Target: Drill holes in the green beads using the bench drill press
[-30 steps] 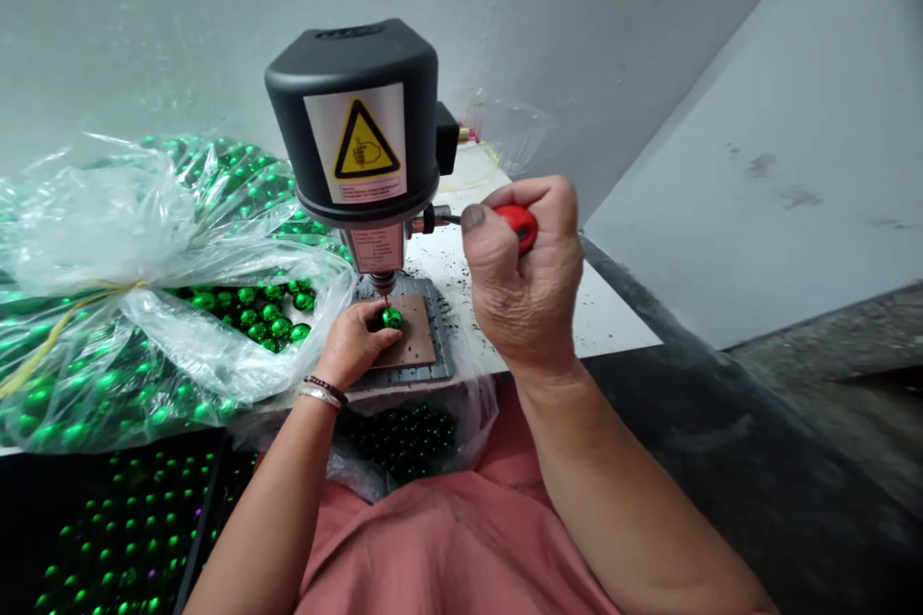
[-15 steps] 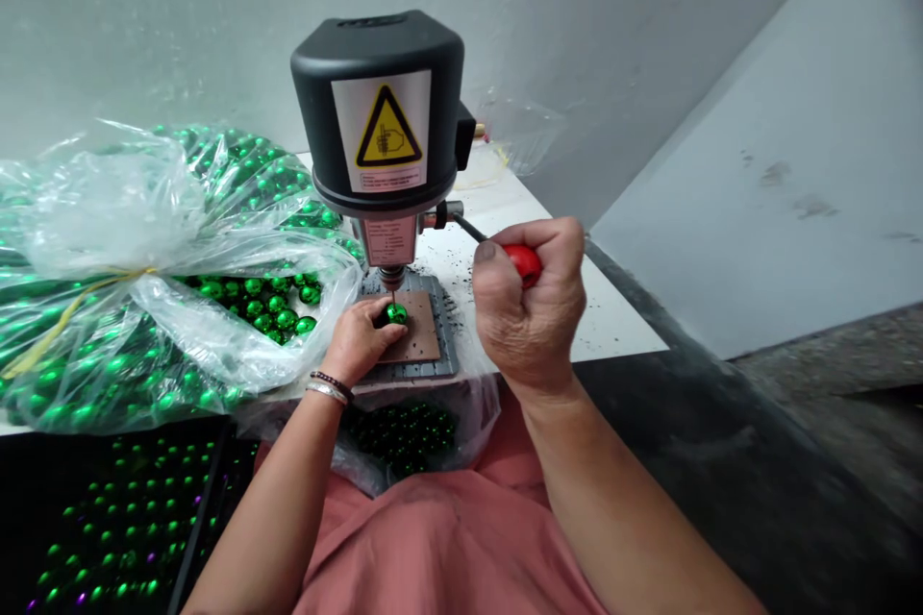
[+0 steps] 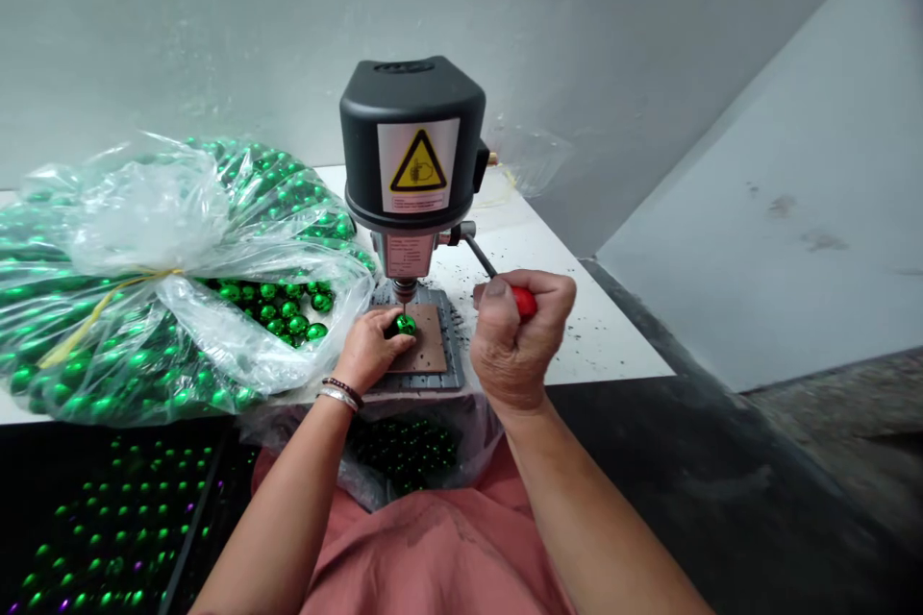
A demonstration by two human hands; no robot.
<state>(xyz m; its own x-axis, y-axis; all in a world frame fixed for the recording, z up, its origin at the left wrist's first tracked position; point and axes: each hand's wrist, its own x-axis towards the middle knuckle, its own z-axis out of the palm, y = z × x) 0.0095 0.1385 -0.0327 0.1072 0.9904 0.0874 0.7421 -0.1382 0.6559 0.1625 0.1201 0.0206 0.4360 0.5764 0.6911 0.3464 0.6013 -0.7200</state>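
A shiny green ball sits on the brown board beneath the drill press. My left hand pinches it from the left between thumb and fingers. Straight above the ball comes the thin drill bit; whether its tip is inside the ball I cannot tell. Off to the right, my right hand is closed around the red knob of the press lever.
A tied clear plastic bag of green balls covers the table's left side, torn open near my left hand. Another bag with green balls hangs at my lap. Dark shavings dot the white table. More balls lie in a dark container lower left.
The lever has swung somewhat lower, and my right hand has gone down with it. My left hand still holds the ball under the bit. The camera view has shifted slightly.
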